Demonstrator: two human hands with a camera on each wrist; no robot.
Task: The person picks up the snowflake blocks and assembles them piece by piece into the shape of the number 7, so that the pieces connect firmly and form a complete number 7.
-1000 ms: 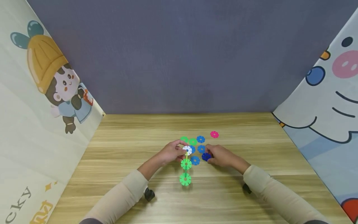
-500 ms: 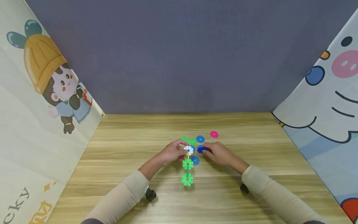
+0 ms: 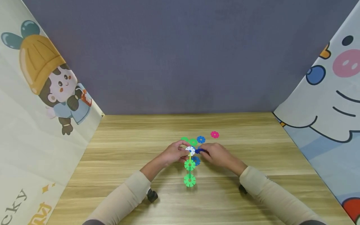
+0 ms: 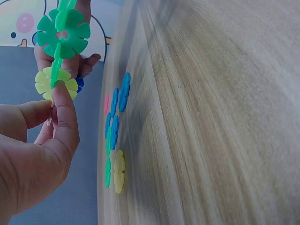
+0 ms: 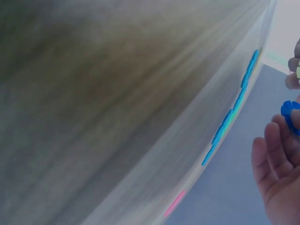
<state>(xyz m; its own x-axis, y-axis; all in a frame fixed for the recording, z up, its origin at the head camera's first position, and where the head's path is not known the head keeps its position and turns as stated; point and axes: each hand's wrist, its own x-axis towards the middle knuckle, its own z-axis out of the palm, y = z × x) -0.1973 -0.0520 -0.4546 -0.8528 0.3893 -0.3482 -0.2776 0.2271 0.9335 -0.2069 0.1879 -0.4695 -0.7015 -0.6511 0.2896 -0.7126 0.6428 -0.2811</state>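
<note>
My left hand (image 3: 173, 153) pinches a white notched building disc (image 3: 190, 151) between thumb and fingers. That disc tops a chain of slotted-together discs, held above the table. Below it come a yellow disc (image 4: 43, 84), seen edge-on from the head, and green discs (image 3: 189, 164), alternately face-on and edge-on. My right hand (image 3: 218, 153) pinches a dark blue notched disc (image 3: 198, 150), turned nearly edge-on, close to the right side of the white disc. In the right wrist view this blue disc (image 5: 289, 110) shows between thumb and fingers, just below the left fingertips.
Loose discs lie on the wooden table (image 3: 135, 131) behind and under the hands: blue (image 3: 201, 139), green (image 3: 193, 142), a pink one (image 3: 215, 134) farther right, and a yellow one (image 4: 120, 171) in the left wrist view. A grey panel (image 3: 180, 56) stands at the back; printed panels flank both sides.
My right hand has moved left with the dark blue disc, bringing it near the white one and turning it edge-on. The left hand stays almost still; the chain shifts slightly right.
</note>
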